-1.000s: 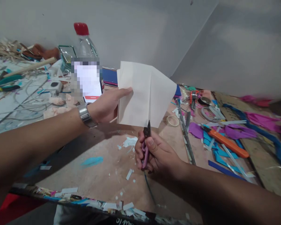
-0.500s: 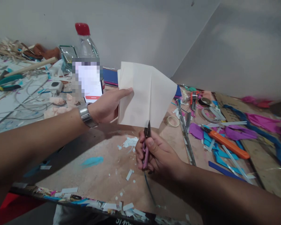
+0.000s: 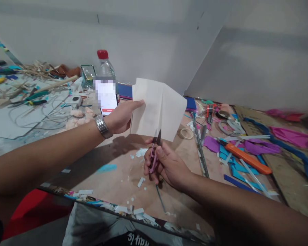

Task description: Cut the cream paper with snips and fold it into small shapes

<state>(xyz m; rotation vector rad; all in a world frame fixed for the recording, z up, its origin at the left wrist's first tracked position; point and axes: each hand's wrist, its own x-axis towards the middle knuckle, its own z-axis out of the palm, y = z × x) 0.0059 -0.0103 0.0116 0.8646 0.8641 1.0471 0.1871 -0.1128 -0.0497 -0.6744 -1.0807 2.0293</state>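
My left hand (image 3: 122,116) grips the left edge of a folded white paper (image 3: 154,106), thumb on its front face and fingers hidden behind. The paper is held up above the table, with a vertical crease or cut line toward its right part. In my right hand (image 3: 166,164) are small pink-handled thread snips (image 3: 154,157), pointing up. Their dark blades are slightly apart and meet the paper's lower edge near the crease. Whether paper lies between the blades is hard to make out.
A phone (image 3: 106,97) leans against a red-capped plastic bottle (image 3: 106,68) behind my left hand. On the right lie a tape roll (image 3: 186,133), an orange utility knife (image 3: 247,158) and coloured scraps. Pliers (image 3: 32,99), cables and wood sticks clutter the left. Paper bits line the table's front edge.
The snips' blades have parted slightly and the fingers of my right hand have loosened around the handles. My left hand still holds the paper. The camera view has shifted.
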